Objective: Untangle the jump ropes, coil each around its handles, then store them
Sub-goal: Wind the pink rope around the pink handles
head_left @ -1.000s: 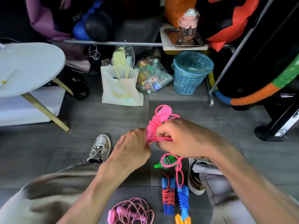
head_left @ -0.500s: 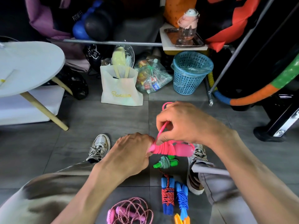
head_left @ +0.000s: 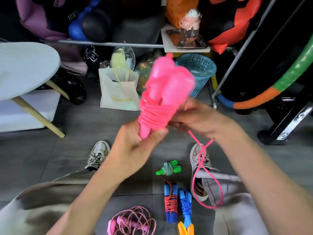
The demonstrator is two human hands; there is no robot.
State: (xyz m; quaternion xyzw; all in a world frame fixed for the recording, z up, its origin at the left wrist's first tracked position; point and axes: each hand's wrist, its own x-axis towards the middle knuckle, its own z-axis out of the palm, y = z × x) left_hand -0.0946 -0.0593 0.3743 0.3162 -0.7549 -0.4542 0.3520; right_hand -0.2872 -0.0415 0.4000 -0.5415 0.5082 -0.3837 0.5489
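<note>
Count: five rope bundles in view. Four lie on the floor (head_left: 50, 158) between our feet: green-handled bundle (head_left: 168, 168), two blue-handled bundles (head_left: 171, 202), pink twisted rope (head_left: 132, 221), loosely piled. Fifth, the pink jump rope (head_left: 162, 99), is up in both hands. Left hand (head_left: 135, 146) grips the handles' lower end; right hand (head_left: 199, 119) pinches the cord beside the coil. Long axis runs up and away, tilted right. Loose tail (head_left: 203, 167) hangs below. White bag (head_left: 118, 92) has gold script, unreadable; "FITNESS" on the dark bag (head_left: 72, 14).
</note>
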